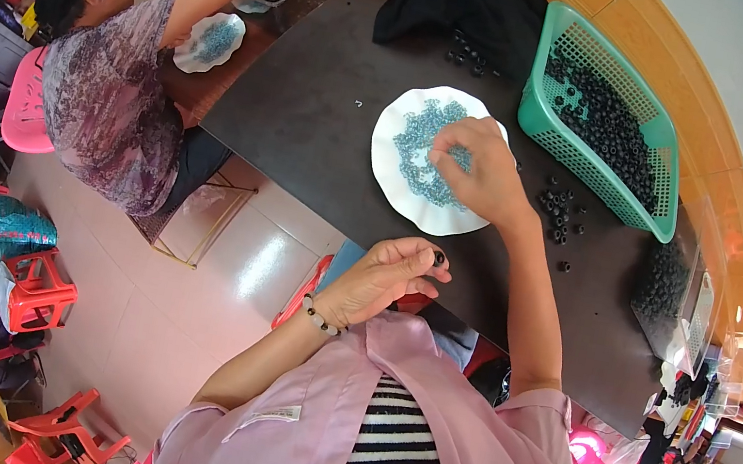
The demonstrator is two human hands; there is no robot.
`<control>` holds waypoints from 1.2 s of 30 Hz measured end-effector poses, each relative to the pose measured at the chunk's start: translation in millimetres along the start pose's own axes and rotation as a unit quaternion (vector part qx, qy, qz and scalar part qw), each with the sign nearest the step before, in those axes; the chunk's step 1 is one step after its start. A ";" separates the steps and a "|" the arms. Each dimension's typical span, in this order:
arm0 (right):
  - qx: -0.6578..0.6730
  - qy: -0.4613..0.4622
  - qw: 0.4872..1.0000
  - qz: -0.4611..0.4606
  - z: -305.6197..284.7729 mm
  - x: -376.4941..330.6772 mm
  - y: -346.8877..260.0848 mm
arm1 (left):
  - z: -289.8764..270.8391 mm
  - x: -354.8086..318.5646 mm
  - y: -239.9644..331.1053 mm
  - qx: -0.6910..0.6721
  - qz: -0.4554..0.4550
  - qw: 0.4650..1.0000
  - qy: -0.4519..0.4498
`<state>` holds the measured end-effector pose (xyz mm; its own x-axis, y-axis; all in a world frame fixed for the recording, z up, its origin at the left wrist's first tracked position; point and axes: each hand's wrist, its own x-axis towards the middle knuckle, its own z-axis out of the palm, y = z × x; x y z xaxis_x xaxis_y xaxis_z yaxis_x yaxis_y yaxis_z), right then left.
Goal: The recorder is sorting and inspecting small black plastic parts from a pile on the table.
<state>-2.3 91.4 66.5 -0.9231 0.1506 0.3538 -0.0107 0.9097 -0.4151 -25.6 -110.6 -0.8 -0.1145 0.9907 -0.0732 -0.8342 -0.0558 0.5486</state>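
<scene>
My left hand (388, 279) is held just off the table's near edge, in front of my body. Between its thumb and fingers it grips a small black round part (438, 258). My right hand (485, 172) reaches over a white wavy-rimmed plate (385, 151), its thumb and forefinger pinched together. Whatever lies in that pinch is too small to make out. Spread over the plate are many tiny clear-bluish pieces (421, 130). To the right of the plate, loose black round parts (557, 204) lie scattered on the dark table (311, 124).
A green perforated basket (589, 162) full of black parts stands beyond my right hand. Black cloth (469, 3) is heaped at the back. At the right end sits a clear container (669, 302). On the left, a co-worker (121, 82) reaches into a clear bin (321, 2) beside another plate (231, 27).
</scene>
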 end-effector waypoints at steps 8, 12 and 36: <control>0.527 -0.054 0.824 0.202 -39.9 -53.9 -26.9 | 18.4 1.0 8.8 -0.024 0.009 0.999 0.046; 0.539 -0.049 0.821 0.181 -46.4 -70.1 -33.4 | 24.2 7.2 11.2 -0.001 0.008 0.999 0.046; 0.678 -0.010 0.681 0.275 -41.6 -101.1 4.8 | 32.9 51.6 9.5 0.118 -0.033 0.988 0.088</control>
<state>107.0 96.7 63.6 -0.9358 0.3066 -0.1741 0.0062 -0.4794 -0.8776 -21.6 -55.9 28.0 -0.1731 0.9530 -0.2485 -0.6959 0.0602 0.7156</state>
